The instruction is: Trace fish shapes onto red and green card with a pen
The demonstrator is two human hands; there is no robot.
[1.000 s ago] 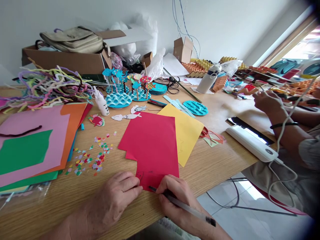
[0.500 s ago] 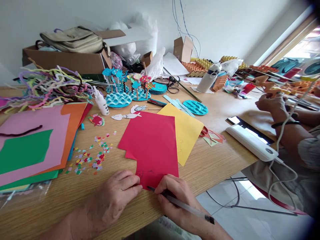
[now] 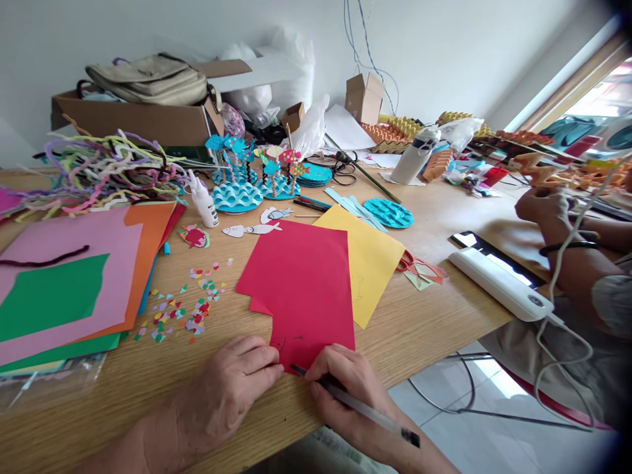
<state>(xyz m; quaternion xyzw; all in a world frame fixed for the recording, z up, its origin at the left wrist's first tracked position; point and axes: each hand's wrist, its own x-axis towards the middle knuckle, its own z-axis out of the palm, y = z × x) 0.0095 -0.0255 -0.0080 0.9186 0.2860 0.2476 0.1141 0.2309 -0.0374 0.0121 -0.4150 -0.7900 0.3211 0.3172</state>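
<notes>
My right hand (image 3: pixel 345 392) grips a pen (image 3: pixel 363 408) whose tip rests on the near edge of a red paper sheet (image 3: pixel 301 286). A small pen drawing shows on that edge. My left hand (image 3: pixel 234 388) lies on the wooden table (image 3: pixel 419 322) with its fingers curled, and the fingertips press down the red sheet's near corner. A yellow sheet (image 3: pixel 370 260) lies partly under the red one, on its right side.
Coloured paper sheets (image 3: pixel 69 283) are stacked at left, with confetti scraps (image 3: pixel 185 309) beside them. Pipe cleaners (image 3: pixel 99 171), a glue bottle (image 3: pixel 205 201), paper fish crafts (image 3: pixel 251 174) and a cardboard box (image 3: pixel 133 115) stand behind. Another person's hand (image 3: pixel 543 207) works at right, near a white device (image 3: pixel 501 283).
My hands barely moved; the pen tip stays at the red sheet's edge. The other person's hand lifted and moved right. The view shifted slightly.
</notes>
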